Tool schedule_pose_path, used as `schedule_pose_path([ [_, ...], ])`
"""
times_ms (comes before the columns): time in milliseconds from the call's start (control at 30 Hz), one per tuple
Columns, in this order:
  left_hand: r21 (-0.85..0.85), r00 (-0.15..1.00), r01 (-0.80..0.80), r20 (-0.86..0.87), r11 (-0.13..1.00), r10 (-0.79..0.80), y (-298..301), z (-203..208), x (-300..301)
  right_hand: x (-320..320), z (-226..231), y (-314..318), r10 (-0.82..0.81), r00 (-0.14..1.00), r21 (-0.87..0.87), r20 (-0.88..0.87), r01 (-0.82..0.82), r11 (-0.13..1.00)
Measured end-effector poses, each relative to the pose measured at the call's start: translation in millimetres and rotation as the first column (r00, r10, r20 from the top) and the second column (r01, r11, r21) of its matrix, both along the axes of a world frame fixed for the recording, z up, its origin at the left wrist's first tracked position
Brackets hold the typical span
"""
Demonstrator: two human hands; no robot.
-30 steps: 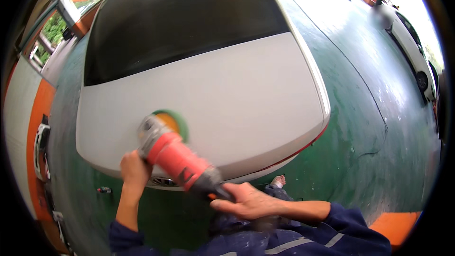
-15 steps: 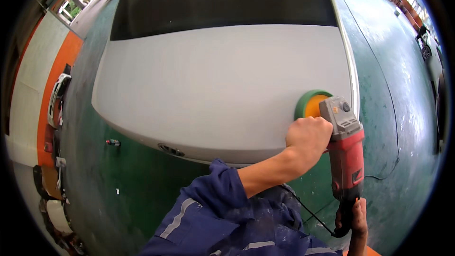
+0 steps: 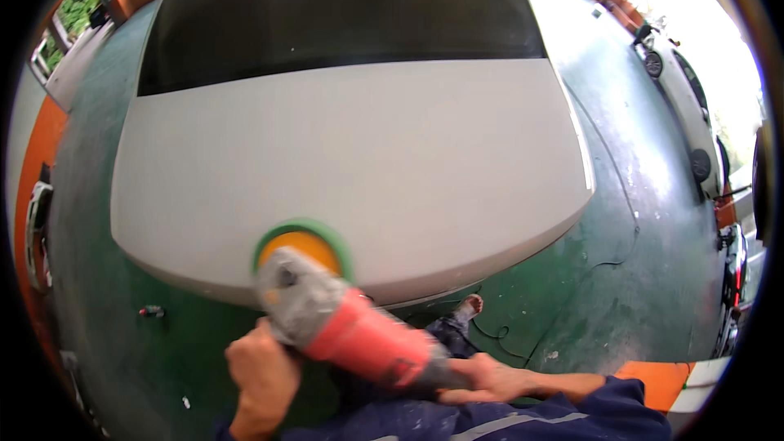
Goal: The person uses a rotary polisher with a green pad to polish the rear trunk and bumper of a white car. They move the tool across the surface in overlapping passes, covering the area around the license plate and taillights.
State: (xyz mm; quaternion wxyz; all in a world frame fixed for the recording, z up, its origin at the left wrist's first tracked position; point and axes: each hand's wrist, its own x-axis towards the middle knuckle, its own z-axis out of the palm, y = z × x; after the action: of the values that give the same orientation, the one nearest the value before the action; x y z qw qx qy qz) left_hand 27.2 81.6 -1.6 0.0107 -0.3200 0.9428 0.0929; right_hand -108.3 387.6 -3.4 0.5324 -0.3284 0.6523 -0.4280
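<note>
since half a second ago the red and grey polisher [image 3: 367,333] has moved from the right side of the car's white lid [image 3: 351,147] to left of its middle, its body now slanting down to the right.

the left hand [image 3: 265,366] is closed into a fist, gripping the polisher at the side of its grey head; the part inside the fist is hidden. the right hand [image 3: 487,380] wraps the dark rear end of the polisher, fingers curled round it, though blur softens their outline.

the green pad [image 3: 324,235], with an orange disc [image 3: 299,248] at its middle, sits over the lid near the rear edge; whether its whole face touches cannot be told. beyond the lid is a dark rear window [image 3: 343,16].

below the lid, a bare foot [image 3: 471,305] rests on the green floor [image 3: 563,294], and a small red and dark bottle-like thing [image 3: 152,311] lies to the left.
</note>
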Motion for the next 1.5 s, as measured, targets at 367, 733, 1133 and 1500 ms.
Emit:
schedule_pose_path([
  [367, -0.042, 0.979, -0.052, -0.2, 0.998, 0.043, -158.7, -13.2, -16.4, 11.1, 18.0, -156.3, -0.05, 0.998, 0.079, -0.026, 0.052, 0.996],
  [733, 0.139, 0.717, 0.686, -0.296, 0.715, -0.631, 25.6, 7.6, -237.7, -3.9, 44.1, 37.7, -0.773, 0.615, 0.172, 0.156, 0.754, 0.634],
  [1133, 0.242, 0.685, 0.727, -0.208, 0.642, -0.698, 23.4, 35.3, -245.9, 21.5, 27.9, 30.3, -0.791, 0.598, 0.159, 0.13, 0.775, 0.612],
  [1500, 0.008, 0.987, 0.107, -0.125, 0.994, -0.105, -129.9, -8.0, 11.7, 52.0, 21.0, -117.6, -0.112, 0.992, 0.133, 0.056, 0.103, 0.986],
])
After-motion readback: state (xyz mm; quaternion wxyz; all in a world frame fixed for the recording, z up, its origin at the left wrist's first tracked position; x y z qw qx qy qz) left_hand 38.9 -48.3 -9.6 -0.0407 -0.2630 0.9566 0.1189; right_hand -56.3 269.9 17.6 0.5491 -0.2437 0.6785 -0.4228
